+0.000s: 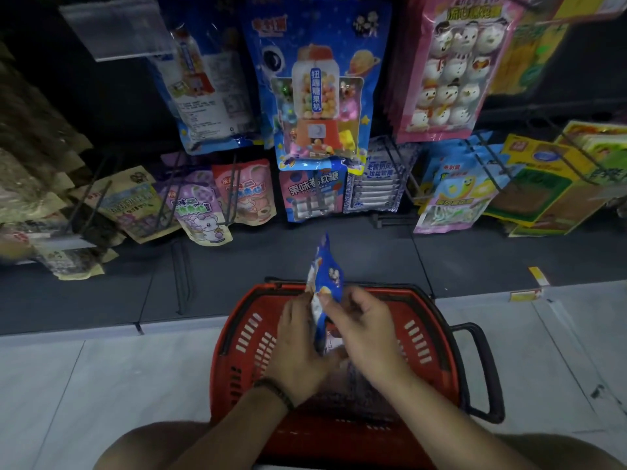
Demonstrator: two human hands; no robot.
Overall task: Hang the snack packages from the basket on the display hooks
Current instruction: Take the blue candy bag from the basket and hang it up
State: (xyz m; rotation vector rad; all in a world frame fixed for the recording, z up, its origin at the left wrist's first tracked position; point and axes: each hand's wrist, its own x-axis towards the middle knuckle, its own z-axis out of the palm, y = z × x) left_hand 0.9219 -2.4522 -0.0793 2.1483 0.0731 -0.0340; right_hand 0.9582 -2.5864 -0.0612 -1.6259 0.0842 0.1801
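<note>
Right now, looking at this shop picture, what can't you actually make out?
Head view only.
- What is left in the red basket: the left hand and right hand cover its middle.
- The blue package the hands hold: turned edge-on, front and hang hole unseen.
- The hooks of the gumball package and snowman package: cut off by the top edge.
- The brown packages at far left: dark, blurred, print unreadable.

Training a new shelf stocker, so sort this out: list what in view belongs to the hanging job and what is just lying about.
Part of the job: blue snack package, held by left hand and right hand; red basket; display hooks; matching blue packages hanging above.

Just lying about: pink snowman packages; yellow price tag; clear label holder.
</note>
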